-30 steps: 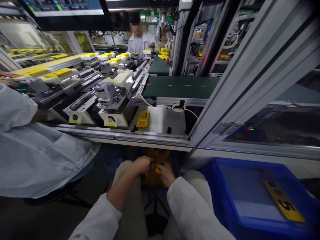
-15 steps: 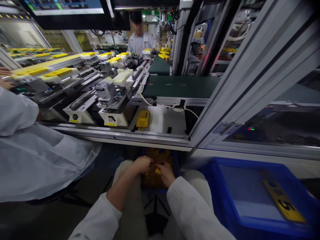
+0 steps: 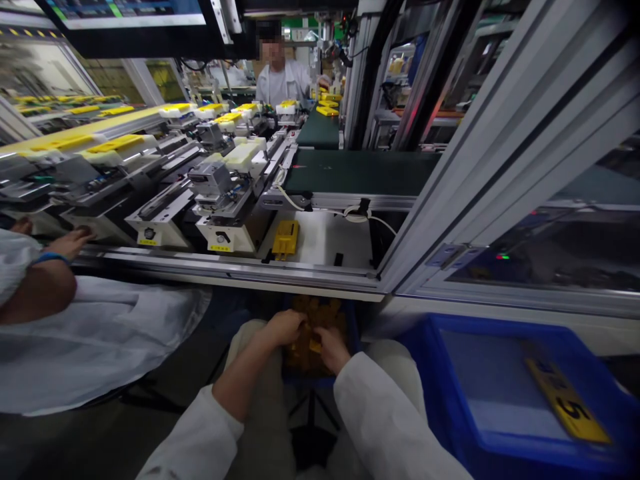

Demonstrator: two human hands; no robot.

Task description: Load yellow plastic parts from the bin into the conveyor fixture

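Between my knees stands a blue bin (image 3: 355, 327) full of small yellow-orange pieces (image 3: 306, 365), dim and hard to make out one by one. Over its left side is my left hand (image 3: 286, 327), its fingers curled and pressed together; what they hold, if anything, is hidden. My right hand (image 3: 333, 349) faces it from the right, a short gap away. Its thumb and fingers pinch a small yellow piece (image 3: 315, 347) whose exact kind does not show.
Above the bin, a yellow block-shaped part (image 3: 286, 239) lies on a white shelf. Behind it run a dark green conveyor (image 3: 365, 170) and fixtures (image 3: 220, 180). A blue crate (image 3: 505, 322) with a yellow numbered plate (image 3: 570, 403) stands right. A co-worker's hand (image 3: 67, 245) rests at left.
My hands stay over the bin, with only slight finger movement. The co-worker on the left has lowered their hands from the fixtures toward the front rail. The far person now reaches toward the conveyor.
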